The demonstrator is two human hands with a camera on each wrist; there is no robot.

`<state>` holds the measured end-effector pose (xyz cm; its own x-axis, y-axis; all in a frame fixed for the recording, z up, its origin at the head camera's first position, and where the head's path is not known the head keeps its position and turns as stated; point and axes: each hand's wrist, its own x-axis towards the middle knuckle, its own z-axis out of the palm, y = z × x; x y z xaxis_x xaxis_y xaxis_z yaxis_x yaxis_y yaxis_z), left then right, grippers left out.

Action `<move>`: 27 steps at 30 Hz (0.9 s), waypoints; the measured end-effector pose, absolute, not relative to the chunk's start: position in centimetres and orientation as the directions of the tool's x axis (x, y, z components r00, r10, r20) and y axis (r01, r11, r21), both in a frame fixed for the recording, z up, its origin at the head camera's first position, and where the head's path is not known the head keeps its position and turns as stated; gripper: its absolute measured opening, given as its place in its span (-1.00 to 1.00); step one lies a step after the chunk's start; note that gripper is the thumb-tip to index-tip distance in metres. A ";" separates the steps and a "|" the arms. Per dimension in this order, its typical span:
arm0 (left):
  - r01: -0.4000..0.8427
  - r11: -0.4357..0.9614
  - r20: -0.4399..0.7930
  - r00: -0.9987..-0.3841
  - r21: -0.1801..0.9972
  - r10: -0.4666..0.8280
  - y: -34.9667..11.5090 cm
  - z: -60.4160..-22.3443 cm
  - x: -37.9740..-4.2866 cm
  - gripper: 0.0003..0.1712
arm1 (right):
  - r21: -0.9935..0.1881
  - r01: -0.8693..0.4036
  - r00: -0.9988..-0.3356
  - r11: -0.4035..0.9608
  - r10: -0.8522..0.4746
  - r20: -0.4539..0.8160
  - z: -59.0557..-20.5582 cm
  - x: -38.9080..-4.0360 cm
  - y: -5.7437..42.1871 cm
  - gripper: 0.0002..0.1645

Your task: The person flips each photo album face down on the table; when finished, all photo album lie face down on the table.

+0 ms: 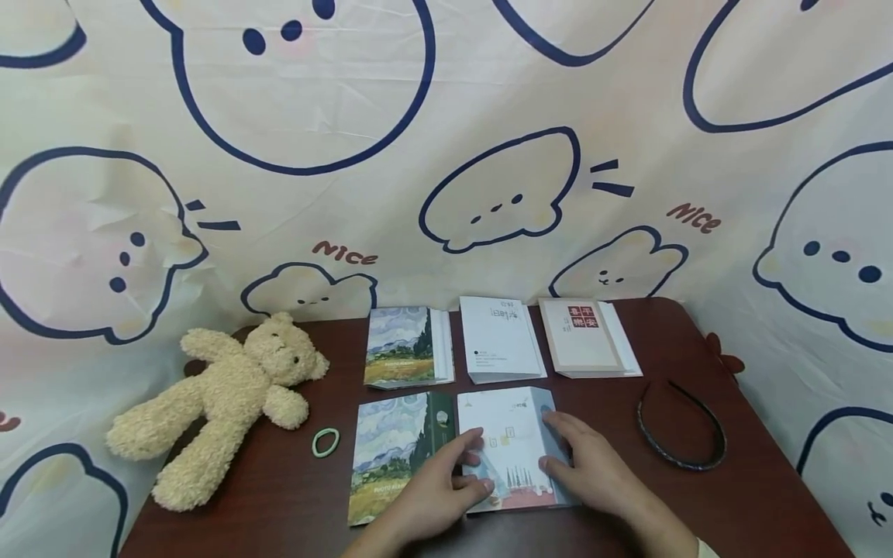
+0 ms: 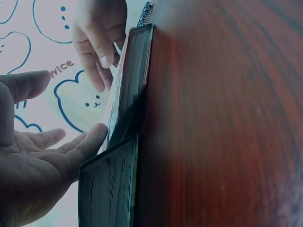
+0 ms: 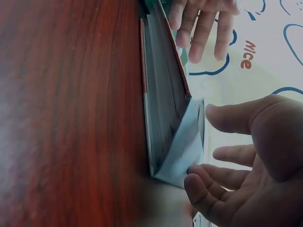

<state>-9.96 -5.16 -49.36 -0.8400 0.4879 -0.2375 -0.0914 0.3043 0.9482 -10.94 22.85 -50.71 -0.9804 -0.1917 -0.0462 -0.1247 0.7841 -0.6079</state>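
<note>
Carefully, the left hand [image 1: 444,490] and right hand [image 1: 591,463], loosely spread, gripping nothing, should guide the white book [image 1: 504,418] evenly so it lies straight on the surface [image 1: 739,511].

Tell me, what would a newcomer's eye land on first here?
Probably the fluffy teddy bear, lying at the left of the dark table, or the backdrop behind it, printed with big navy-outlined cartoon figures. Next might come the pale illustrated book, front and centre, with the left grip at its left side and the right grip at its right.
</note>
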 end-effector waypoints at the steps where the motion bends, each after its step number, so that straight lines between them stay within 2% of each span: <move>1: -0.089 0.289 -0.227 -0.842 0.953 0.489 -5.3 -49.4 -10.0 -0.21 | -0.611 -0.132 -0.981 0.781 -0.193 -0.035 -50.7 -11.0 22.7 -0.20; 7: -0.025 0.249 -0.142 -0.876 0.968 0.462 -6.4 -49.3 -10.5 -0.27 | -0.625 -0.182 -0.976 0.759 -0.219 0.018 -50.1 -11.8 21.7 -0.23; 19: 0.019 0.288 -0.089 -0.929 0.958 0.359 -9.8 -49.3 -12.1 -0.27 | -0.713 -0.221 -0.956 0.665 -0.291 0.024 -49.1 -13.6 18.9 -0.22; 27: -0.020 0.301 -0.105 -0.957 0.953 0.269 -11.0 -49.0 -13.0 -0.31 | -0.735 -0.241 -0.937 0.634 -0.349 0.006 -48.7 -15.1 16.4 -0.23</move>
<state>-13.03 -10.99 -49.02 -0.9574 0.2691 -0.1046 -0.0195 0.3012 0.9534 -15.09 16.39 -48.74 -0.9371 -0.3491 0.0058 -0.2407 0.6338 -0.7351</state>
